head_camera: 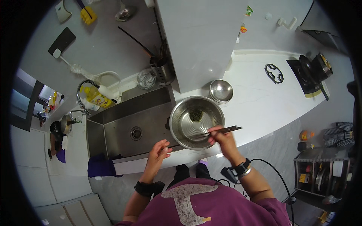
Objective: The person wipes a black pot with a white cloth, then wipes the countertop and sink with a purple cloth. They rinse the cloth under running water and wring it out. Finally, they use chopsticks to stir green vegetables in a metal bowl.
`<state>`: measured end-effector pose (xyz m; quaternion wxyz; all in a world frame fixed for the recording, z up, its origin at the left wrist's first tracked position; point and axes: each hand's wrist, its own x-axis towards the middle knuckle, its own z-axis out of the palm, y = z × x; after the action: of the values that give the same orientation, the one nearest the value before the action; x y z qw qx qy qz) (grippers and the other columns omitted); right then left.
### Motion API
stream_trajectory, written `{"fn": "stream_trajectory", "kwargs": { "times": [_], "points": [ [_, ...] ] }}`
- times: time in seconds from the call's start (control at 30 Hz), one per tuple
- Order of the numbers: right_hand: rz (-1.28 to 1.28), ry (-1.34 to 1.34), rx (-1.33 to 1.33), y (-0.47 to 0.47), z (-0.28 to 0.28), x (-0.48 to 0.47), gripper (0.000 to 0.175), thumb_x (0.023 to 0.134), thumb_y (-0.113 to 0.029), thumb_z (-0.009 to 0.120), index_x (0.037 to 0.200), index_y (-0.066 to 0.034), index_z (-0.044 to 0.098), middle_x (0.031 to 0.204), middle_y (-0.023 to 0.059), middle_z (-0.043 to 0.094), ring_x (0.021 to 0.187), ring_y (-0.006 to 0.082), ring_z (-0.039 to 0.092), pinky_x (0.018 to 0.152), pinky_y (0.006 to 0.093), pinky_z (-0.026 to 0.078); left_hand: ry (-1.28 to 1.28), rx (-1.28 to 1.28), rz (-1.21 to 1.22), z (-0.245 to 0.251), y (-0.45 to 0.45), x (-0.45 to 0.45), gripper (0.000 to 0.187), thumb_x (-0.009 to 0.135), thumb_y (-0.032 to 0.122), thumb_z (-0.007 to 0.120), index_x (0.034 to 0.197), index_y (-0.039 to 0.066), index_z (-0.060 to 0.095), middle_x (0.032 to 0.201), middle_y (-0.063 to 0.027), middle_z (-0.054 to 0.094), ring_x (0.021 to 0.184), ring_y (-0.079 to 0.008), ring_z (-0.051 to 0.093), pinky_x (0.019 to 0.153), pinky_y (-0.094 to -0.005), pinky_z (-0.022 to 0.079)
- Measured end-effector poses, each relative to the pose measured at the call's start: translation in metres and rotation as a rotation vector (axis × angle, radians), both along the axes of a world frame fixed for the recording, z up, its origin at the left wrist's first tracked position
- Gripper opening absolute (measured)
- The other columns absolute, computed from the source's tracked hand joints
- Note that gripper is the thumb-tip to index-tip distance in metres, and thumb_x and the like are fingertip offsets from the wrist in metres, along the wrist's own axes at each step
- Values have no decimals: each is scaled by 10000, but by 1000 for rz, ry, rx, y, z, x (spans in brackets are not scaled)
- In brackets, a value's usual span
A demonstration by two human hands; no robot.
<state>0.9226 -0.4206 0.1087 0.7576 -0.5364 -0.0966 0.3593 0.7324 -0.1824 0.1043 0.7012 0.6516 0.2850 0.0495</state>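
A large stainless steel basin (176,124) sits on the counter at the right end of the sink. Inside it, toward the far side, lies a dark green clump of what looks like chopped leaves (195,115). My right hand (222,139) is over the basin's near right rim and grips a pair of chopsticks (230,129), dark at the upper end. Their lower ends reach down into the basin. My left hand (158,154) is held up by the sink's front edge, left of the basin, fingers apart and holding nothing.
Small metal bowls (221,91) are stacked behind the basin. The steel sink (118,138) lies to the left, with a faucet (80,99) and yellow detergent bottle (97,97). A utensil holder (162,73) stands beside the wall column (203,42). Pans (309,69) are far right.
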Motion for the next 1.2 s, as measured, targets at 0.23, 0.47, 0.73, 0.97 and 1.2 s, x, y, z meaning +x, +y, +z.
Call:
{"fn": "stream_trajectory", "kwargs": {
  "times": [0.23,0.47,0.73,0.97,1.2],
  "points": [
    [-232,-397,-285,24,-18,35,150,901,-39,607,1003,59,658,861,101,672,822,175,683,724,262,536,196,454,-237,-23,28,-34,404,907,164,629,1285,58,532,1207,-172,613,1070,-286,628,863,-375,505],
    [-116,-372,-390,37,-8,13,120,888,-32,607,957,30,683,782,68,657,674,135,648,632,251,526,196,484,-293,-36,39,-56,348,904,140,617,1234,37,577,1145,-164,645,1052,-278,641,840,-370,524],
    [-83,-586,-493,58,0,13,39,826,-24,650,843,4,629,727,153,646,656,221,651,623,315,502,153,578,-437,-48,52,-61,343,895,147,616,1218,38,581,1169,-168,637,1061,-310,629,879,-389,510],
    [-96,-779,-705,59,10,12,114,817,-55,689,824,-11,583,728,165,655,652,296,665,590,349,511,223,607,-453,-62,63,-67,338,890,188,601,1197,47,585,1169,-163,633,1073,-347,602,910,-405,485],
    [-31,-865,-668,57,34,-4,143,842,-80,671,969,-18,655,785,126,686,701,210,678,652,297,519,161,589,-362,-62,76,-72,306,887,164,597,1175,60,604,1124,-165,654,1041,-352,619,883,-407,495]
  ]
}}
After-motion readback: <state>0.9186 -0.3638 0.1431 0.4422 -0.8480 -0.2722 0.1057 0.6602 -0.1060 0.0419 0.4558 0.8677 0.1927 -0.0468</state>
